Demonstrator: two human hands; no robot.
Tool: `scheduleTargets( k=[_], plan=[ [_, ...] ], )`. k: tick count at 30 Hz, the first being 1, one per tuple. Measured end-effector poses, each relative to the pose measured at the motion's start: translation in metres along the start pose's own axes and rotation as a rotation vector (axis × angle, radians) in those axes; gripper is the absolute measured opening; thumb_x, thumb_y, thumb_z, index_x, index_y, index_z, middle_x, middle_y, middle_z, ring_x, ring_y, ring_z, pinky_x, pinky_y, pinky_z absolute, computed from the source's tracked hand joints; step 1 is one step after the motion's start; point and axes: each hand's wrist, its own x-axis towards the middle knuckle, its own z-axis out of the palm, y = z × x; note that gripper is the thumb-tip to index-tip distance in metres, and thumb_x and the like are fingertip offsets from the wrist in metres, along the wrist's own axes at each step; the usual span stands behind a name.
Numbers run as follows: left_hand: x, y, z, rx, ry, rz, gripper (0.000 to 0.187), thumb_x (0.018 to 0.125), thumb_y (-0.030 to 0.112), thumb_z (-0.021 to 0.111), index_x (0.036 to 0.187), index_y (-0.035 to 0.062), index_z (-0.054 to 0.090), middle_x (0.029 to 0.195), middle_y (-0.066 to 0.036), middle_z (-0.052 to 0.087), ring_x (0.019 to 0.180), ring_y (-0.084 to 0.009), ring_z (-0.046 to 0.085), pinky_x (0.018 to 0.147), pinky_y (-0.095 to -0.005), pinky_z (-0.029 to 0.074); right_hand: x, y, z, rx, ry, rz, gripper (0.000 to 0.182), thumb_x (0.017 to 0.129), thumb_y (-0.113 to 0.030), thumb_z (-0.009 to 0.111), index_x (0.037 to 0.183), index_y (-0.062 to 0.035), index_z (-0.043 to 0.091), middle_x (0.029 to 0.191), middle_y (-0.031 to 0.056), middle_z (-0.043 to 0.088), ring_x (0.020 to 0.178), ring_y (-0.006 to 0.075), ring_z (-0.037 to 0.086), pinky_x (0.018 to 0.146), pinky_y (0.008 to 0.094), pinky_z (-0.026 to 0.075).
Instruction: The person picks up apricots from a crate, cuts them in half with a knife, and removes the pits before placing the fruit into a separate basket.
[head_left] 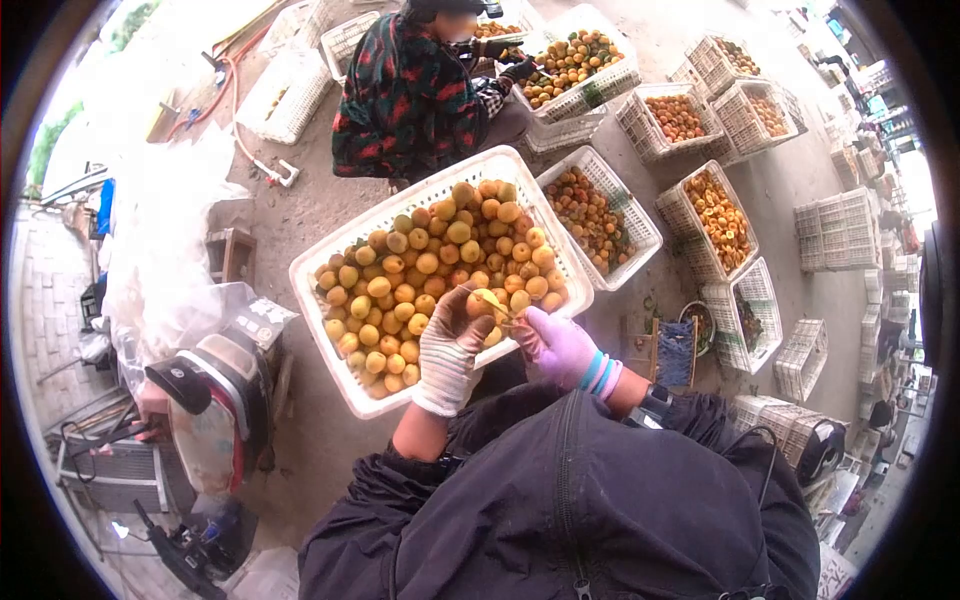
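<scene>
My left hand (450, 345), in a white knitted glove with a stained thumb and fingers, is closed around an apricot (482, 304). Close against it is my right hand (556, 346), in a purple glove with blue bands at the wrist. Its fingers are pinched together at the fruit's right side. A thin yellowish strip (493, 299) crosses the apricot towards these fingers; I cannot make out what it is. Both hands are over the near edge of a large white plastic crate (350, 378), which is heaped with whole apricots (440, 240).
Another person (415, 95) sits beyond the crate, gloved hands at a second fruit crate (590, 98). To the right stand crates of whole fruit and one of split orange fruit (716, 222). A scooter (215, 390) is at left. A hose (237, 110) lies on the floor.
</scene>
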Motion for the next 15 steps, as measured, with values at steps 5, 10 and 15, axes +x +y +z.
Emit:
scheduleTargets(
  k=[5,10,15],
  plan=[
    [0.0,-0.013,-0.005,0.044,-0.03,0.042,0.054,0.086,0.018,0.072,0.13,0.0011,0.047,0.116,-0.007,0.058,0.104,-0.0147,0.056,0.094,-0.0269,0.046,-0.002,-0.006,0.001,-0.107,-0.006,-0.025,0.027,0.099,-0.034,0.046,0.099,-0.0067,0.049,0.083,0.021,0.063,0.081,0.0429,0.062,0.066,0.0489,0.048],
    [-0.002,-0.007,0.006,-0.216,-0.006,-0.082,0.055,0.092,0.044,0.058,0.131,0.0071,0.043,0.11,-0.011,0.061,0.104,-0.0235,0.061,0.094,-0.0368,0.05,0.003,-0.012,0.005,-0.174,0.033,-0.045,0.023,0.097,-0.03,0.049,0.098,-0.0076,0.05,0.083,0.0205,0.063,0.081,0.0422,0.062,0.065,0.0494,0.048],
    [0.008,-0.021,-0.005,-0.024,-0.049,0.028,0.062,0.089,0.037,0.067,0.134,0.0048,0.04,0.117,-0.011,0.055,0.105,-0.0205,0.057,0.094,-0.034,0.048,0.003,-0.019,0.001,-0.22,0.045,-0.019,0.022,0.097,-0.03,0.049,0.098,-0.0078,0.05,0.081,0.0199,0.063,0.079,0.0418,0.062,0.063,0.0494,0.047]
  ],
)
